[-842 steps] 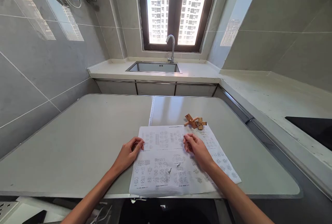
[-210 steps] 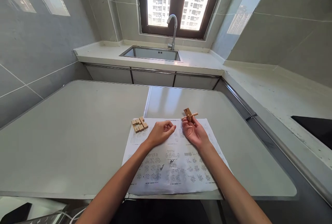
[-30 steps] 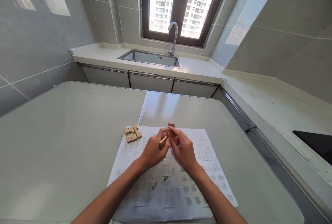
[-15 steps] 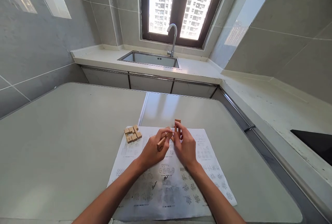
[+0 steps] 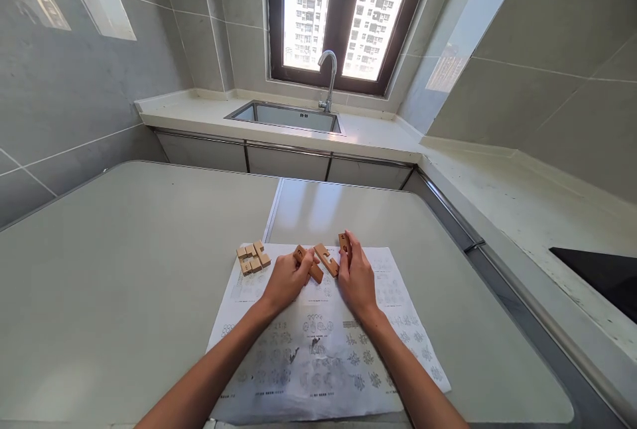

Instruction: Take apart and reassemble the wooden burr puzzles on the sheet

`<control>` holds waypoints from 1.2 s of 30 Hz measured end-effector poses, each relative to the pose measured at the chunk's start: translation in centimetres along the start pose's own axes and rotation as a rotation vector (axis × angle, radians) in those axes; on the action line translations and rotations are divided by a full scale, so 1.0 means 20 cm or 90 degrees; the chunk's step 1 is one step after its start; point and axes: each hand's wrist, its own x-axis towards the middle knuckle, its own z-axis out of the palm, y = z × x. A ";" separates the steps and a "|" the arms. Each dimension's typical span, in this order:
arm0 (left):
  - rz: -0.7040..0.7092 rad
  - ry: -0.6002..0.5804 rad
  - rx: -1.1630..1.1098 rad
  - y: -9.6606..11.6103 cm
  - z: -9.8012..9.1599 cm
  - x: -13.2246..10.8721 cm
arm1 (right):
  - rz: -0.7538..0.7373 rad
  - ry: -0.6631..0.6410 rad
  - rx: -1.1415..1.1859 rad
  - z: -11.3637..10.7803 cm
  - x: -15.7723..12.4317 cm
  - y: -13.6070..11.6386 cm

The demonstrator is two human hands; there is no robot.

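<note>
A printed sheet of puzzle diagrams (image 5: 323,343) lies on the grey table (image 5: 124,270). Three notched wooden pieces rest on its far edge. My left hand (image 5: 286,278) is closed on the left piece (image 5: 308,264). My right hand (image 5: 355,276) pinches the right piece (image 5: 343,243). Between them the middle piece (image 5: 326,259) lies loose on the paper. A lighter cluster of wooden blocks (image 5: 253,256) sits at the sheet's top left corner, clear of both hands.
Beyond the table a counter holds a steel sink (image 5: 286,117) with a tap (image 5: 328,77) under a window. A counter runs along the right with a black hob (image 5: 597,276). Grey tiled walls enclose the left side.
Both hands came down from holding the wooden pieces together in the air; the pieces now lie apart in a row on the paper's far edge.
</note>
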 end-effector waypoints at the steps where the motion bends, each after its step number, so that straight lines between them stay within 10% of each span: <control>1: 0.011 0.001 0.019 0.00 0.00 0.00 | 0.001 -0.007 -0.009 0.00 0.00 0.01; 36: 0.218 0.086 0.391 -0.20 0.04 0.03 | -0.024 -0.117 -0.053 0.04 -0.01 0.04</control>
